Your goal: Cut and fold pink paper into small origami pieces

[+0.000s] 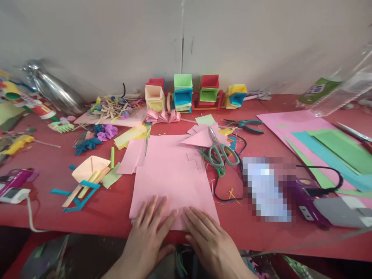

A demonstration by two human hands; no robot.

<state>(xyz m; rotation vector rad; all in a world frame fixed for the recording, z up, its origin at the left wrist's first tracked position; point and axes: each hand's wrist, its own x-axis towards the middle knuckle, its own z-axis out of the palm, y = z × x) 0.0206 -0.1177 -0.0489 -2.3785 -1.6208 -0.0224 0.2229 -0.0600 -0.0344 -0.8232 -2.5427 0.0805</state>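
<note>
My left hand and my right hand lie flat, fingers spread, on the near edge of a pink paper sheet at the table's front. Neither hand holds anything. More pink sheets lie under and to the left of it. Green-handled scissors rest just beyond the sheet's far right corner, on a folded pink triangle.
The red table is crowded: folded paper boxes at the back, pliers, large pink, teal and green sheets at right, a purple glue gun with black cord, a peach paper boat, paper flowers and a metal kettle.
</note>
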